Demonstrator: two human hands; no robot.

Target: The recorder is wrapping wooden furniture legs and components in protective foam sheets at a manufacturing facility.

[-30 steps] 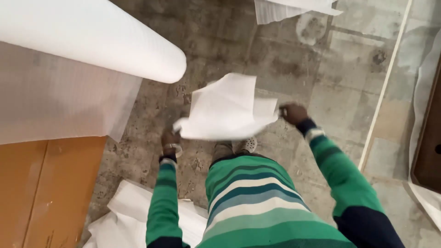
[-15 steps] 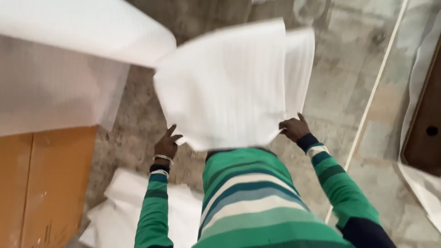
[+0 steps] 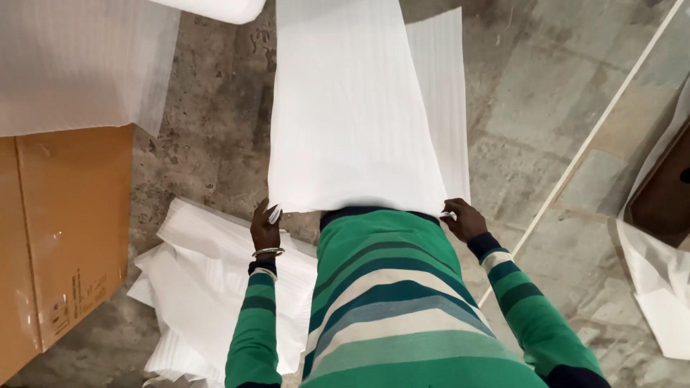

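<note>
A large white foam sheet [image 3: 356, 108] is spread out flat in front of me, with a second layer showing along its right side. My left hand [image 3: 264, 227] pinches its near left corner. My right hand [image 3: 462, 218] grips its near right corner. Both arms wear green striped sleeves, and a metal bangle sits on my left wrist. The sheet's far end runs out of the top of the view.
A pile of white foam sheets [image 3: 201, 287] lies on the stone floor at lower left. A brown cardboard box [image 3: 65, 230] stands at the left under a draped foam roll [image 3: 79, 65]. A thin white strip [image 3: 589, 144] crosses the floor at right beside dark wood [image 3: 665, 194].
The crumpled sheet I held low has been flung up and outward, and now hangs spread out flat. My hands have moved apart to its near corners.
</note>
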